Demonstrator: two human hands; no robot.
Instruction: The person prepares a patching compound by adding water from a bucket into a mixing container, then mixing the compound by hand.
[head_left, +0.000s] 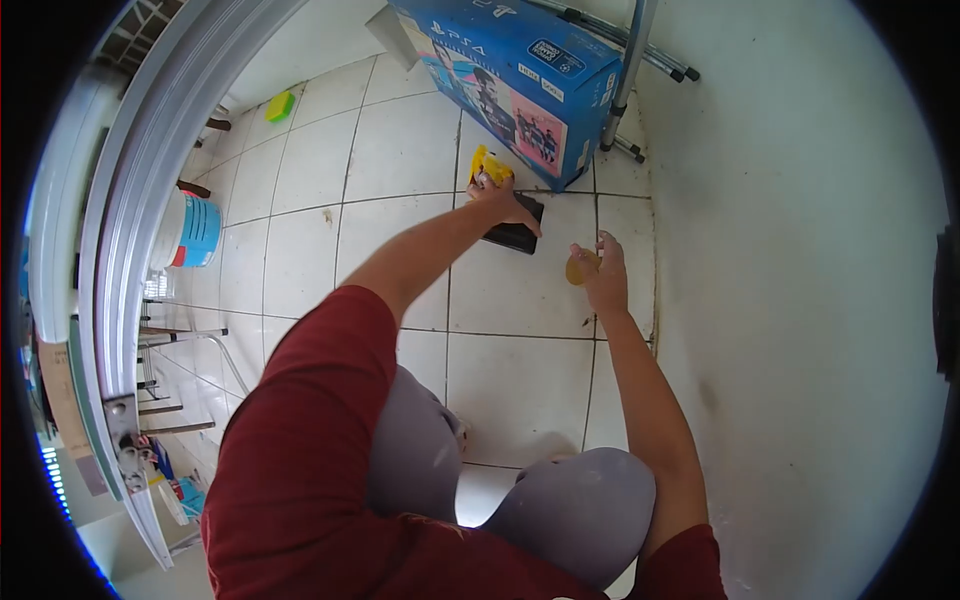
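Note:
My left hand [497, 203] reaches forward over the tiles. Its fingers are closed on a crumpled yellow packet [490, 161], while the thumb side lies over a flat black object [516, 237] on the floor, partly hidden by the hand. To the right, my right hand [608, 278] grips a small, round, yellowish-brown object [577, 268], whose kind I cannot make out. This hand is low, close to the wall.
A large blue PS4 box [520, 90] stands just beyond my left hand, with metal tubular legs [622, 105] behind it. A white wall [780, 300] bounds the right. At left are a green-yellow sponge [280, 106], a bucket [198, 232] and a sliding-door frame [118, 210].

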